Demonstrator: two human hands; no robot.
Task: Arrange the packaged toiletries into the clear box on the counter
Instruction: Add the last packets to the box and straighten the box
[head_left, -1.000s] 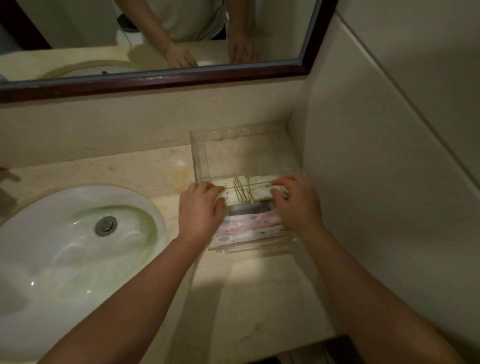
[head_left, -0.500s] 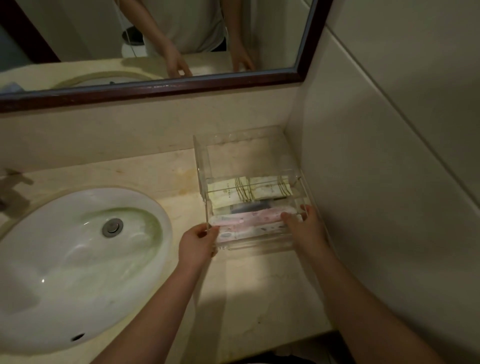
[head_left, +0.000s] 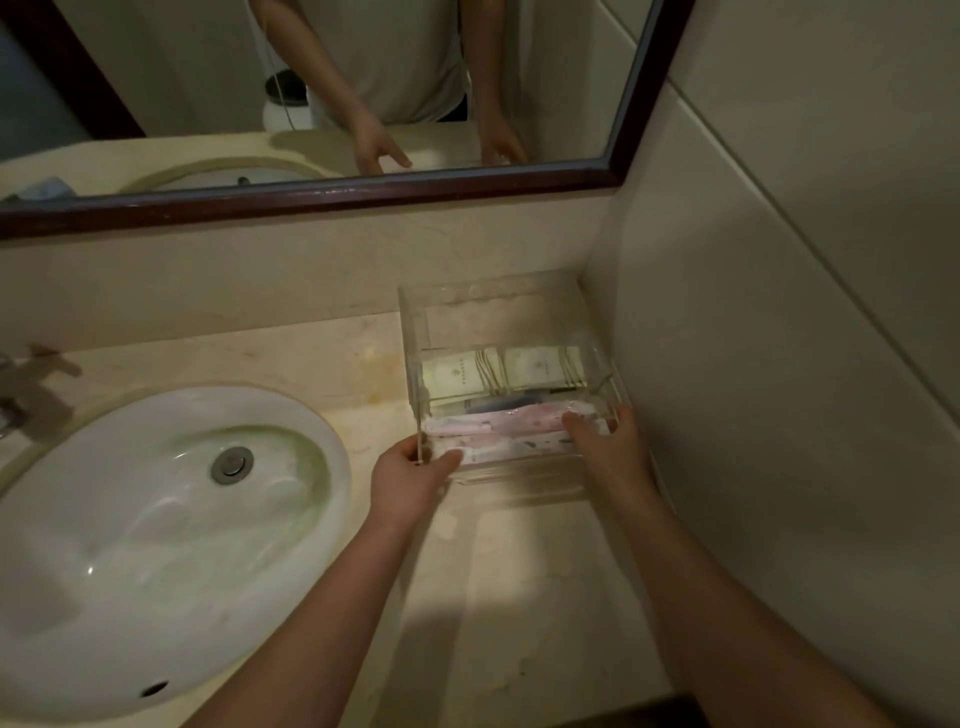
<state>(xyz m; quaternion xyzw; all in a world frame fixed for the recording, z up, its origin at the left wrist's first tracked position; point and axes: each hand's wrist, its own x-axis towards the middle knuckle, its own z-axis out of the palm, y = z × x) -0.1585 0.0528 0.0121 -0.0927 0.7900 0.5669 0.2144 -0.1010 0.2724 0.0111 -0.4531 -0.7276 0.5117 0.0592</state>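
A clear box (head_left: 415, 332) stands on the beige counter in the corner by the right wall. Inside lie two cream packets (head_left: 457, 376) side by side at the back, a dark item partly hidden under them, and pink-and-white packets (head_left: 511, 423) along the front. My left hand (head_left: 410, 475) pinches the box's front left corner. My right hand (head_left: 608, 436) grips the front right corner, fingers over the rim touching the pink packet.
A white oval sink (head_left: 156, 525) with a metal drain (head_left: 232, 464) fills the left of the counter (head_left: 519, 597). A faucet part (head_left: 10, 395) shows at the far left. A dark-framed mirror (head_left: 311, 192) hangs above; the tiled wall (head_left: 779, 364) is close on the right.
Both hands drew back from the cream packets at the box's rear to its front corners, and now grip the box there. The packets stay inside.
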